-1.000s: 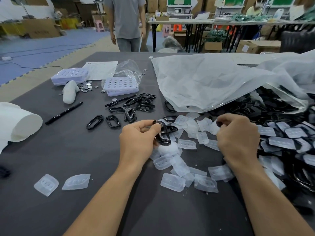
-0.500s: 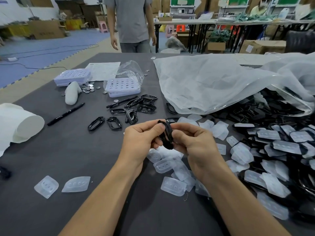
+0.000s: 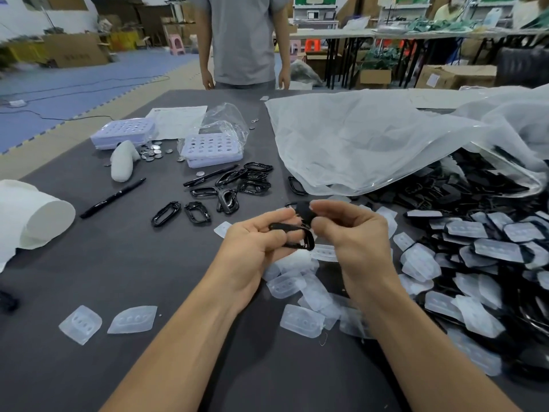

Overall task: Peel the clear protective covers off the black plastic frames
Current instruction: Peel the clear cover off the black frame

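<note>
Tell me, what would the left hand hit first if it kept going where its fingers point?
Probably the right hand, which pinches the same black frame the left hand holds; depth is unclear.

Frames (image 3: 225,188) lay at the table's (image 3: 89,263) middle, trays (image 3: 212,150) behind them, covers (image 3: 300,322) toward the front edge, bag (image 3: 386,138) along the right edge.

Warehouse-style assembly workshop
Cardboard boxes (image 3: 457,75) are crowding the floor, folding tables (image 3: 332,33) are lining the back, and black frames (image 3: 463,200) are spilling from a bag (image 3: 386,138).
</note>
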